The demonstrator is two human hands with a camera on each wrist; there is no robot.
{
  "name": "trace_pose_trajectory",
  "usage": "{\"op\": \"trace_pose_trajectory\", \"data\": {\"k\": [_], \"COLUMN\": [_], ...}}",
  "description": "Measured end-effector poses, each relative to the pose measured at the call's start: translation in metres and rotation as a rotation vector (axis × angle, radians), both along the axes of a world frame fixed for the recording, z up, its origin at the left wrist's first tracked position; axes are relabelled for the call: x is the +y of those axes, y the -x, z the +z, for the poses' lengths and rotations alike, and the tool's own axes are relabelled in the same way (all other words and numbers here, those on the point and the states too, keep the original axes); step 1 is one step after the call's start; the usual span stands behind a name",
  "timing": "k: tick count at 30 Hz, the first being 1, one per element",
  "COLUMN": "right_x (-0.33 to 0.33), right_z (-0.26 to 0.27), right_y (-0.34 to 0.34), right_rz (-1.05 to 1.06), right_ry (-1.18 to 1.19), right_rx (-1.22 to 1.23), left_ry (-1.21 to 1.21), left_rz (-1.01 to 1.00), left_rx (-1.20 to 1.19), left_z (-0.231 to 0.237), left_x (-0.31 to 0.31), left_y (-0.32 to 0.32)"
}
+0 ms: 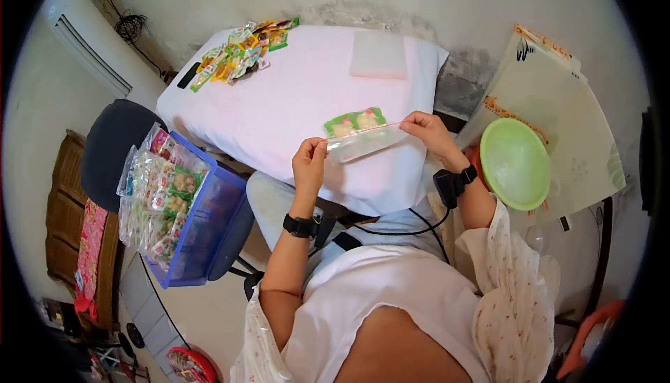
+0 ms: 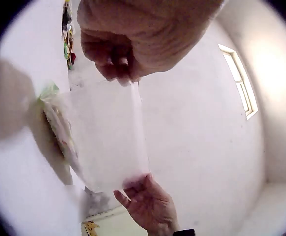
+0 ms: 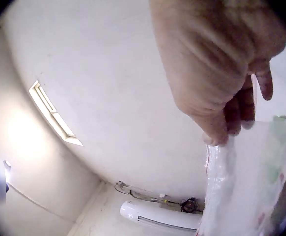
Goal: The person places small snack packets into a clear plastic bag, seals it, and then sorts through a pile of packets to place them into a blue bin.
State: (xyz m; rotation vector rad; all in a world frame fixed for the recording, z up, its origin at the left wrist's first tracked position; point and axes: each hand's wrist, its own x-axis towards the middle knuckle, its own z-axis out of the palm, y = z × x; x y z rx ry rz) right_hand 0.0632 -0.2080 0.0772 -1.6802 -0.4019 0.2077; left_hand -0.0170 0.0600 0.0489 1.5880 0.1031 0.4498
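Observation:
A clear plastic bag with a green, printed lower part (image 1: pixel 356 123) is stretched between both hands above the white-covered table. The left hand (image 1: pixel 309 167) pinches one corner of its edge, and the right hand (image 1: pixel 427 134) pinches the other. In the left wrist view the translucent bag (image 2: pixel 106 132) hangs between the left hand (image 2: pixel 143 39) and the right hand (image 2: pixel 150 204), its printed part near the table surface. From the right wrist, thumb and fingers of the right hand (image 3: pixel 221 69) hold the bag's edge (image 3: pixel 221 172).
Small colourful packets (image 1: pixel 241 51) and a flat translucent stack (image 1: pixel 379 55) lie on the table (image 1: pixel 279 97). A blue crate (image 1: pixel 209 222) of filled bags stands at the left. On the right are a green basin (image 1: pixel 515 163) and a covered surface (image 1: pixel 579 139).

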Motion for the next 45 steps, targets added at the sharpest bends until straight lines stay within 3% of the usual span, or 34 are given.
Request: {"op": "trace_pose_trajectory", "data": {"k": [3, 6, 7, 9, 13, 15, 18, 31, 39, 45], "right_x": [0.001, 0.018, 0.03, 0.054, 0.09, 0.097, 0.098, 0.098, 0.095, 0.094], "right_z": [-0.006, 0.006, 0.012, 0.017, 0.009, 0.002, 0.004, -0.002, -0.003, -0.001], "right_y": [0.001, 0.011, 0.018, 0.029, 0.038, 0.032, 0.029, 0.035, 0.037, 0.04], "right_rz": [-0.024, -0.28, -0.28, -0.292, -0.087, 0.028, 0.169, 0.126, 0.114, 0.096], "right_ry": [0.016, 0.352, 0.352, 0.327, 0.286, 0.327, 0.321, 0.33, 0.291, 0.287], "right_rx": [0.074, -0.52, -0.504, -0.921, -0.94, -0.697, -0.639, -0.656, -0.686, -0.67], "left_ry": [0.036, 0.013, 0.011, -0.016, -0.004, -0.041, -0.091, -0.198, -0.428, -0.384], "left_rz": [0.0, -0.007, -0.008, 0.019, -0.004, 0.019, 0.022, 0.076, 0.129, 0.131], "left_rx": [0.016, 0.013, 0.028, 0.03, -0.006, -0.032, -0.046, -0.047, -0.117, -0.141], "left_z": [-0.003, -0.01, -0.012, -0.013, -0.019, -0.019, -0.02, -0.02, -0.011, -0.014], "left_x": [-0.005, -0.005, -0.006, -0.011, -0.019, -0.02, -0.022, -0.026, -0.029, -0.029], "left_y": [0.004, 0.002, 0.001, 0.002, 0.007, 0.011, 0.014, 0.016, 0.021, 0.021]}}
